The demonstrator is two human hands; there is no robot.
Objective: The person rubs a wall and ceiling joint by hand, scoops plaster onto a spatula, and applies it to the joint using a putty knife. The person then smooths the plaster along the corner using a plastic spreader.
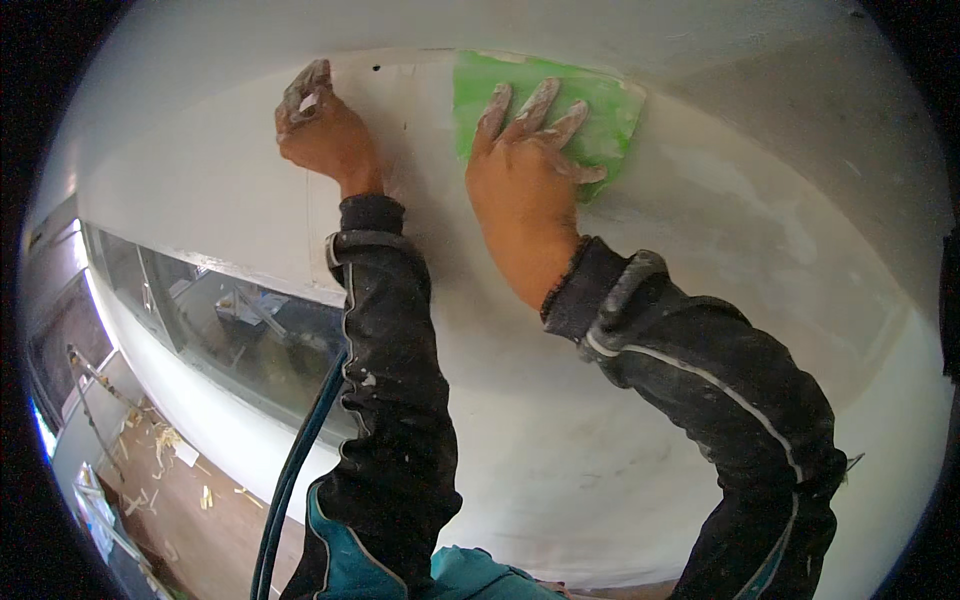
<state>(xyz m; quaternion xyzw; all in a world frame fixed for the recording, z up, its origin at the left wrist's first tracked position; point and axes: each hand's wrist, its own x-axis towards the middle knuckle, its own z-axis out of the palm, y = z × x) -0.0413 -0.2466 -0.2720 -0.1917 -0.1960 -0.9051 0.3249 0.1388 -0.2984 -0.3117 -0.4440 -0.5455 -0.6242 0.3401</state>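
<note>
My right hand [525, 185] is on a thin green sheet [480, 75] against a pale, curved panel [440, 320]. Its whitened fingers spread over the sheet's face; the thumb is out of sight, apparently behind it. Whitish smears mark the green surface. To the left, my left hand [325, 130] is raised close to the panel's upper part, fingers curled together in a pinch. A white speck shows among its dusty fingertips, but what they hold is unclear. Between the two hands a small dark hole [376, 68] marks the panel.
Below my left hand is a long window opening [250, 320] with things behind its glass. Dark hoses [290, 470] hang beside my left sleeve. Wood scraps and paper litter the brown floor [190, 510] at lower left. Cloudy pale patches [770, 210] cover the panel's right side.
</note>
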